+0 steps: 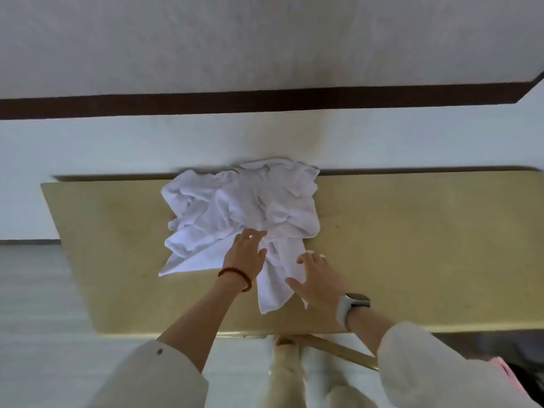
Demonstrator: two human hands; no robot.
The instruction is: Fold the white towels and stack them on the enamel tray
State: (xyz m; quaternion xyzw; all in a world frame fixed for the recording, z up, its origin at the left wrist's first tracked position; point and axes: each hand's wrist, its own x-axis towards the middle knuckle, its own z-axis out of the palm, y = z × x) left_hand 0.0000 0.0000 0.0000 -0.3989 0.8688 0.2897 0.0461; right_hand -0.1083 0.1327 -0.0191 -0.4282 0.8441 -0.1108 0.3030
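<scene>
A crumpled heap of white terry-cloth towels [244,207] lies on the flat, tan, stone-look tabletop [412,245], bunched against the table's far edge near the pale wall [117,142]. One loose tail of cloth trails out of the heap toward the person, and both hands work at this nearer end. The left hand [245,253], with a red bead bracelet [235,275] at the wrist, lies on the fabric where the tail joins the heap; its fingers are extended and spread, pressing rather than gripping, probably to pin the heap while a single towel is separated. The right hand [319,282], with a watch on a white strap [350,307] at the wrist, rests on the right edge of the trailing cloth with fingers splayed and straight and the thumb laid on the cloth; it grips nothing. No towel is folded yet. The enamel tray is not in view, so the stacking location cannot be confirmed. Judged from this layout, the next step calls for drawing one towel clear and spreading it flat on the bare tabletop beside the heap.
</scene>
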